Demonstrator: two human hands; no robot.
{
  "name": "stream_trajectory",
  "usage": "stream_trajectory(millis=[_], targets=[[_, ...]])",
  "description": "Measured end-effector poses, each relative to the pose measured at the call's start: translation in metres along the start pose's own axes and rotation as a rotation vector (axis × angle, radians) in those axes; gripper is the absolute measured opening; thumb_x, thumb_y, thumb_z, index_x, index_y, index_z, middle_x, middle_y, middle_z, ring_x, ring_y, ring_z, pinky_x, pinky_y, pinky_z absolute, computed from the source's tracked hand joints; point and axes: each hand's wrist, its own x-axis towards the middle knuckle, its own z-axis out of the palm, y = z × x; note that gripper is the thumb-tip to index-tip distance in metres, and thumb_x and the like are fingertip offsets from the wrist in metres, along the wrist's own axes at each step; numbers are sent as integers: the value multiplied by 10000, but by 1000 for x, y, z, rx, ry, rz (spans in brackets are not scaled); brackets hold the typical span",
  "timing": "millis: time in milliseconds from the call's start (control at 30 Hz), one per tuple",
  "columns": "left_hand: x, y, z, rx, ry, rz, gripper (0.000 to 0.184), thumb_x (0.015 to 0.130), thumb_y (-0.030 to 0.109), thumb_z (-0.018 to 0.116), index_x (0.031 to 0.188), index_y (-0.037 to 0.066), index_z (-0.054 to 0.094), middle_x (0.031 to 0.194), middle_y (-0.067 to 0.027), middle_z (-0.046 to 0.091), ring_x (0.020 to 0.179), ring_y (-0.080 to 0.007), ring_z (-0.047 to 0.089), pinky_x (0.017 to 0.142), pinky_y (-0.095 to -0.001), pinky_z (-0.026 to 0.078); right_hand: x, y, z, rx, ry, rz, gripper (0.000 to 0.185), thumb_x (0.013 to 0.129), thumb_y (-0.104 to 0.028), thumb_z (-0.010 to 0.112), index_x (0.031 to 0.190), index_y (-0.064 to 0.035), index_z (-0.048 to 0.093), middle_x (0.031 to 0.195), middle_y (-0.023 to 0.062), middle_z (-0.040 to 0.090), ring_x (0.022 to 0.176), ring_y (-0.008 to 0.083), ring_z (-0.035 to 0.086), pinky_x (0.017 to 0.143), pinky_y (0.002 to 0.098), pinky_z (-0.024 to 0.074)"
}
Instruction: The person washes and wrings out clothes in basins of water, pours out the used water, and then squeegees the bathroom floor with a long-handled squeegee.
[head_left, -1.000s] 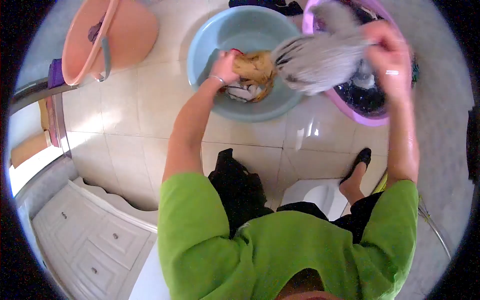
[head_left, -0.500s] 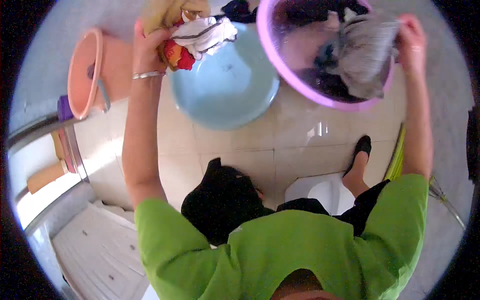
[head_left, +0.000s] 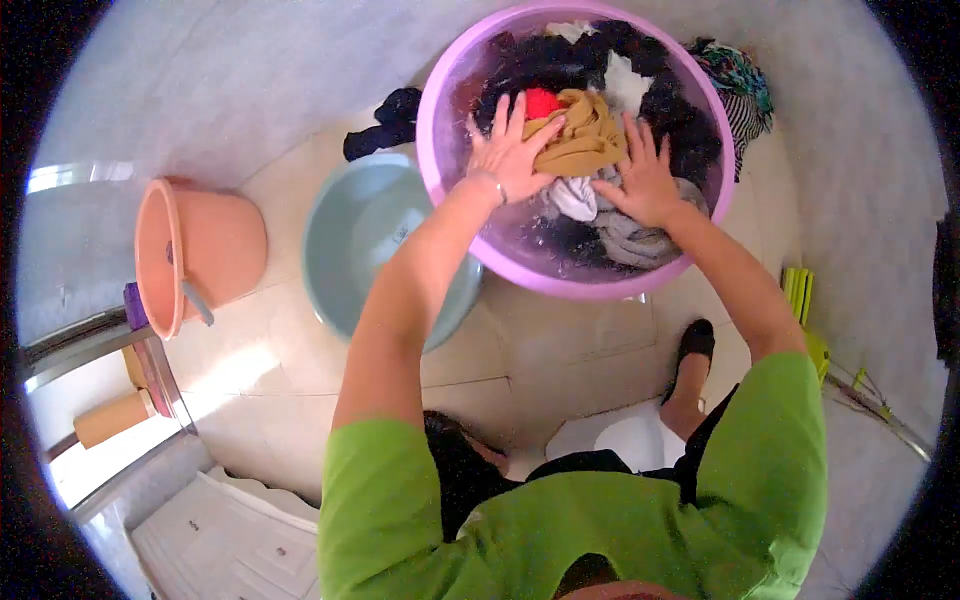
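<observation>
A large basin with a pink-purple rim (head_left: 560, 291) holds water and several wet clothes. My left hand (head_left: 512, 155) lies with fingers spread on the left side of a mustard-yellow garment (head_left: 585, 135), beside a small red cloth (head_left: 542, 102). On the other side of that garment, my right hand (head_left: 645, 180) rests with its fingers apart, above a grey cloth (head_left: 635, 238). A white cloth (head_left: 574, 198) sits between the two hands, toward the near side. Dark clothes (head_left: 690, 130) and another white piece (head_left: 626, 84) lie around them in the basin.
A light-blue basin (head_left: 335, 250) stands left of the big one, and a peach bucket (head_left: 230, 240) lies farther left. Dark clothing (head_left: 385, 125) and patterned clothing (head_left: 745, 95) lie on the floor. A squat toilet (head_left: 625, 435) is near my feet; a green-headed mop or broom (head_left: 815, 350) stands right.
Both hands have come down into the big basin. The yellow, red and white cloths from my left hand and the grey cloth from my right now lie in it. My view has shifted.
</observation>
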Motion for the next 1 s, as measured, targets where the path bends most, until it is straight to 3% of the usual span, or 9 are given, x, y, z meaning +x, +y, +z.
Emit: stream_trajectory(millis=[133,200,267,367,533,600,667,833,1000], targets=[[11,8,17,180,-332,-127,721,734,466,468,1316,287,82,1340,-219,89,1254,-338,64,892,-654,19,14,3,5,70,-234,-18,711,753,-493,443,1285,-84,207,1341,207,35,1213,415,85,908,607,136],[7,-1,50,238,-273,-136,663,759,481,408,1314,292,100,1354,-180,99,1257,-311,95,879,-667,5,14,5,38,440,157,-159,739,734,-466,483,1295,-85,188,1342,208,26,1211,425,72,942,561,144],[14,-4,65,394,-302,-56,617,764,481,392,1304,283,168,1344,-110,198,1245,-285,163,879,-666,14,19,10,69,74,1,-183,805,697,-429,542,1302,-68,155,1345,213,2,1228,396,42,980,477,158],[22,13,35,-17,-388,-327,548,764,440,418,1266,271,275,1255,-61,363,1191,-268,281,882,-663,63,30,10,83,437,47,14,784,655,-408,577,1273,-57,246,1315,233,136,1219,375,130,985,408,197],[16,31,59,-211,-170,-653,538,752,430,446,1236,216,343,1205,-109,416,1160,-293,321,872,-653,123,78,-30,-65,-238,-877,-191,519,636,-369,583,1065,-86,507,1046,190,483,1012,356,439,849,404,367],[-2,55,53,12,-221,-516,472,751,352,478,1188,192,397,1161,-136,422,1090,-331,357,885,-617,168,117,-36,-103,-119,-815,-156,477,683,-337,542,1089,-93,491,1117,149,464,1011,279,459,807,407,397],[-17,73,31,92,-345,-479,498,720,334,514,1185,196,404,1164,-126,423,1101,-328,344,903,-588,178,142,-17,-60,181,11,-355,602,661,-461,557,1147,-122,456,1185,168,404,1082,305,399,858,462,348],[-41,96,3,29,-567,-395,639,670,337,568,1246,178,344,1260,-160,329,1179,-369,244,906,-613,138,151,-45,-35,298,-314,-184,712,610,-594,565,1207,-250,389,1312,133,234,1202,313,232,925,542,207],[-67,77,-36,-347,-84,-541,552,613,275,624,1134,200,458,1225,-178,332,1174,-378,216,951,-505,185,92,-17,-12,181,-242,-521,493,704,-399,553,1131,-170,461,1199,115,370,1063,309,361,863,453,322]])
